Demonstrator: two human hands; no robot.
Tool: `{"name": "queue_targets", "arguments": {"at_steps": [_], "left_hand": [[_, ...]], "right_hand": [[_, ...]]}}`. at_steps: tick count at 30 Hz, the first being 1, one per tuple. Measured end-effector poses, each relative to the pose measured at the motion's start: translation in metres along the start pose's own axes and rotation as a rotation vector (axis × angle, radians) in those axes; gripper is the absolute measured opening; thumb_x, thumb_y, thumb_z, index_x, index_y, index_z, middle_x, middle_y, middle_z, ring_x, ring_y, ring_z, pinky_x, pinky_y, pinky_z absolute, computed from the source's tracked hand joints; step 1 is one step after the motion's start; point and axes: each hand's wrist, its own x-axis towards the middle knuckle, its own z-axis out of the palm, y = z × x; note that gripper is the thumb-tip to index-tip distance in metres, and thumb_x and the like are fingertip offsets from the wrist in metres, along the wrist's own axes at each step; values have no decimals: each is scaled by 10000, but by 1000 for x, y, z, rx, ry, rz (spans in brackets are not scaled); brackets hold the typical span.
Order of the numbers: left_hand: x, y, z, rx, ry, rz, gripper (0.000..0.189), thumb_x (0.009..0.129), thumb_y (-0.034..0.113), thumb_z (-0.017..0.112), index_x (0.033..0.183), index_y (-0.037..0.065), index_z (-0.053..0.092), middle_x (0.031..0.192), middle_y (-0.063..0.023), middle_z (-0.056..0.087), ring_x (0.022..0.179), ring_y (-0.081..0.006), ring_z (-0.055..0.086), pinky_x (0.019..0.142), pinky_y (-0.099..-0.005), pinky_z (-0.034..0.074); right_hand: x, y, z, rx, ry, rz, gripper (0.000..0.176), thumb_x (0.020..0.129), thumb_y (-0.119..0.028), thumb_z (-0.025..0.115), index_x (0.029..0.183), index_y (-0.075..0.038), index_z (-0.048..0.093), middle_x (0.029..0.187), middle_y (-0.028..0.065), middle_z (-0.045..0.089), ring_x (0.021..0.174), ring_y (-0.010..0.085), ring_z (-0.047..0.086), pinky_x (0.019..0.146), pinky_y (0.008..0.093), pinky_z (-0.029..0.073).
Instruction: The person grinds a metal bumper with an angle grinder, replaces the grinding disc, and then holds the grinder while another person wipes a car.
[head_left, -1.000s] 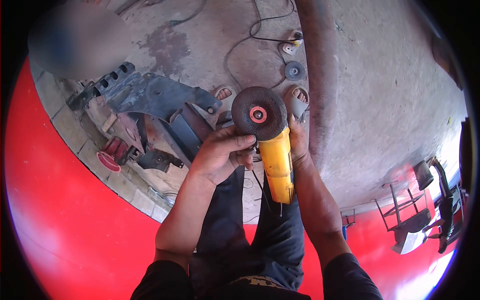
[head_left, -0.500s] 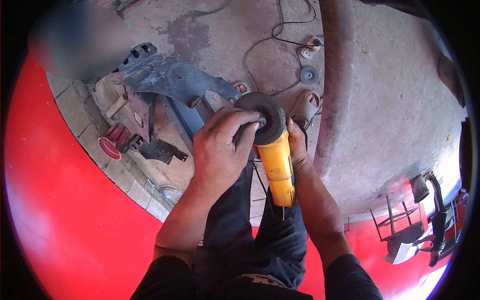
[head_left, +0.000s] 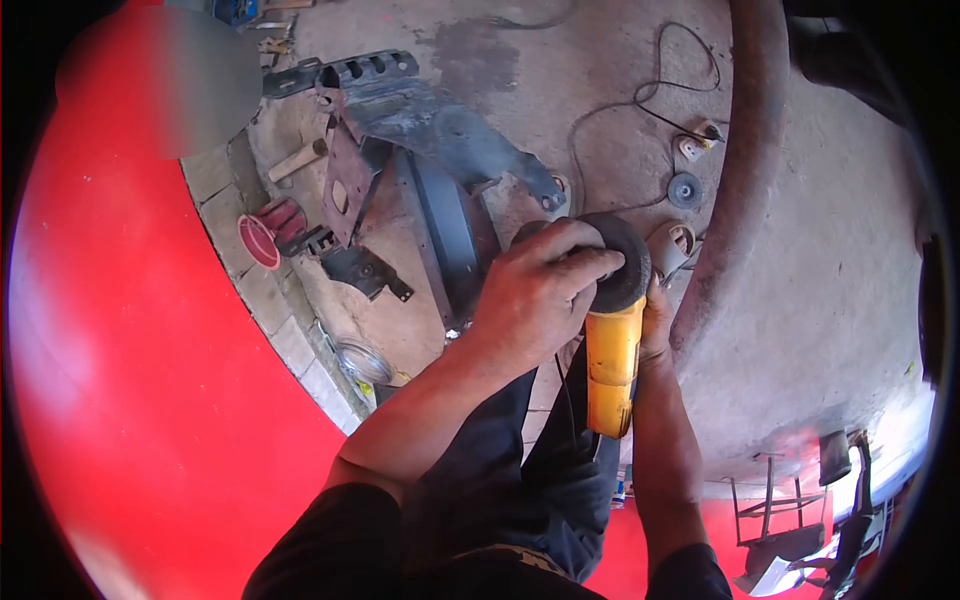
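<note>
A yellow angle grinder (head_left: pixel 612 365) hangs in front of my dark trousers, its dark disc (head_left: pixel 632 248) facing up at me. My right hand (head_left: pixel 655 318) grips the tool from its right side, near the head; most of those fingers are hidden behind it. Across the disc lies my left hand (head_left: pixel 540 290), thumb and fingers pinched at its centre. They cover the small dark nut seen there in the earlier frame. A thin cord runs down beside the grinder's lower end.
A large metal bracket (head_left: pixel 440 125) and a steel channel (head_left: pixel 452 235) lie ahead on the left, by a red cup (head_left: pixel 258 240) and a wooden stick (head_left: pixel 298 160). A loose disc (head_left: pixel 685 190), a power strip (head_left: pixel 692 148) and a thick pipe (head_left: pixel 755 120) are right; a sandalled foot (head_left: pixel 672 245) is close.
My view has swung left, so the floor items sit further right. The grinder and both hands appear lower and further right; my left fingers now cover the disc's centre more fully.
</note>
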Motion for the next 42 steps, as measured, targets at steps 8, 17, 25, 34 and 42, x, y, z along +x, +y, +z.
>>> {"name": "queue_targets", "arguments": {"at_steps": [8,17,25,34,42], "left_hand": [[-7,-3,1,-66,55,2,211,756,-61,680,933,51,703,950,-59,639,834,-235,662,733,-331,544],[-12,-8,-7,-204,-50,26,203,786,-76,661,950,39,695,951,-84,667,863,-240,677,734,-326,553],[-15,0,-20,-357,-88,-15,291,786,-62,676,1056,44,702,1007,-73,682,730,-141,650,600,-259,515],[-11,-1,-25,163,72,16,303,712,12,762,1001,88,718,1102,-90,589,906,-199,575,745,-314,479],[-12,36,-51,52,4,59,312,661,5,733,946,130,731,1256,-132,539,1201,-352,497,1046,-439,381]], "right_hand": [[-3,3,3,-57,4,-34,542,912,-440,591,1294,-59,537,1238,149,619,1141,281,606,1010,426,474],[-8,9,0,-64,18,13,579,889,-455,609,1301,-56,530,1263,154,600,1156,278,594,1020,428,466],[-8,16,9,-118,32,-50,626,884,-470,585,1334,-40,511,1296,171,578,1187,285,575,1044,422,443],[-7,8,-1,-31,47,2,665,857,-486,623,1316,-18,509,1188,206,625,1037,336,641,905,457,527],[-32,6,32,-49,49,-23,633,900,-461,585,1329,-6,483,1182,187,637,984,314,668,867,423,545]]}}
